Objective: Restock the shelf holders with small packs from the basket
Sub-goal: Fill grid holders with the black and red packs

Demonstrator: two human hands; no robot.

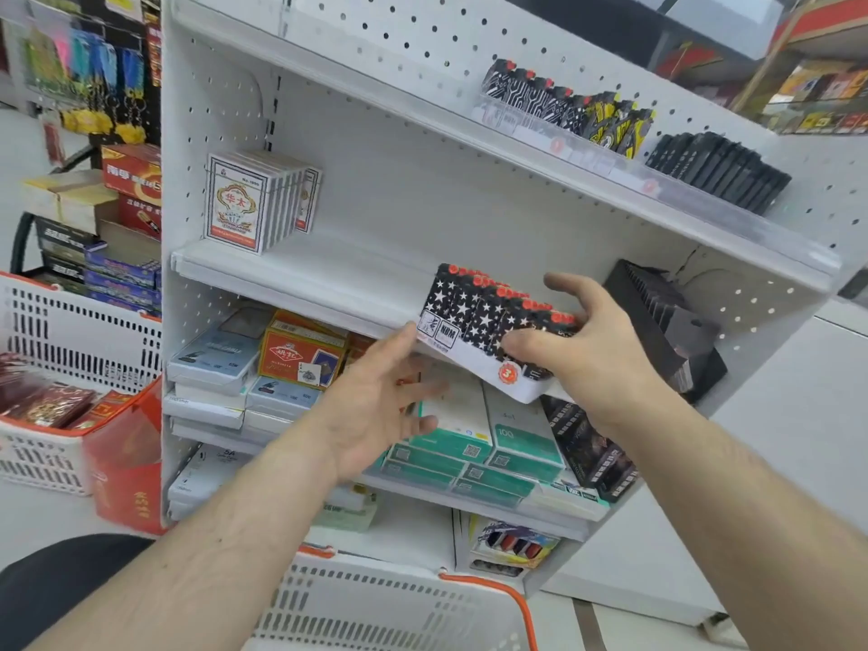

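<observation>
Head view: right hand gripped white holder of star-print packs at middle shelf edge; left hand relaxed, fingertips touching holder's left end.

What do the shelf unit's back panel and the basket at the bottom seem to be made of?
Back panel: probably white painted metal; it is flat, matte and punched with regular rows of holes. Basket: likely moulded plastic; white slotted walls with an orange handle.

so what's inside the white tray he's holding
Rows of star-print packs with red tops stand upright in the white tray. The right hand covers the tray's right end, so its contents are hidden there.
</observation>
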